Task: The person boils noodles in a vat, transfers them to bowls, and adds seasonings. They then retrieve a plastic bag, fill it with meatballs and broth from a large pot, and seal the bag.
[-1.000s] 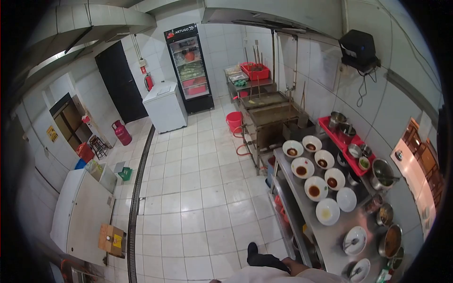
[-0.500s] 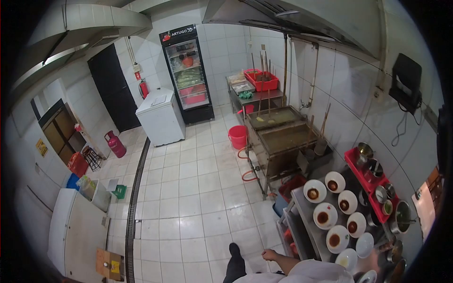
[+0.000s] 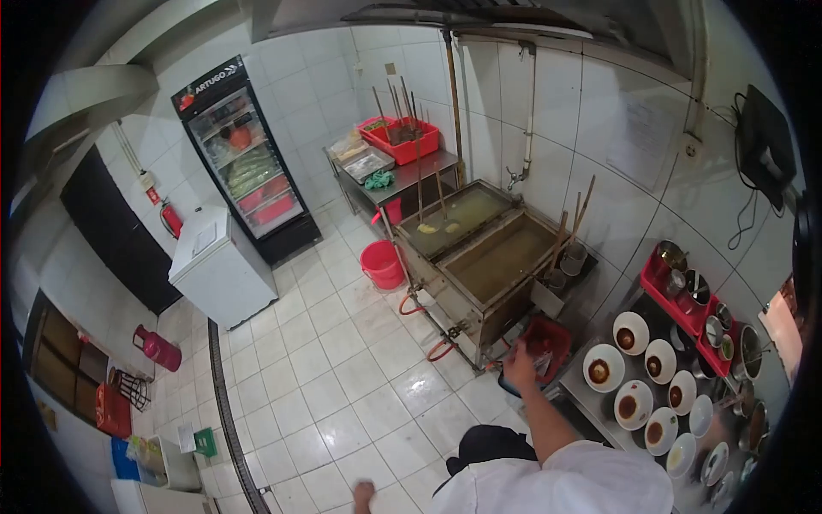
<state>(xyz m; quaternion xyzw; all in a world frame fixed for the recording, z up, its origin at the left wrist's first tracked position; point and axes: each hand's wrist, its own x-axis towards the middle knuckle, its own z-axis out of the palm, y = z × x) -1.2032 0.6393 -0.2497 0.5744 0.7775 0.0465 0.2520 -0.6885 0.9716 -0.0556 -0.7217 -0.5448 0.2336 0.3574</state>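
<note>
My right hand (image 3: pixel 519 368) is stretched forward at the left edge of a red plastic bin (image 3: pixel 561 336), its fingers extended and apart. The bin stands low beside the steel boiling vat, with some dark red contents and a clear, shiny bit near my hand. My left hand (image 3: pixel 364 491) hangs low over the tiled floor near the bottom of the view, fingers curled in and nothing visible in them. The vat (image 3: pixel 479 321) has two basins of cloudy water, and long-handled strainers stand in the far one.
White bowls (image 3: pixel 634 405) with dark sauce cover the steel counter at right. Behind them is a red tray (image 3: pixel 685 301) of seasoning containers. A red bucket (image 3: pixel 382 265) sits on the floor left of the vat. Farther back stand a glass-door fridge (image 3: pixel 248 163) and a white chest freezer (image 3: pixel 224 272).
The view has turned right and moved nearer the vat. My right hand has gone from over the floor to the red bin, and my left hand has come into view.
</note>
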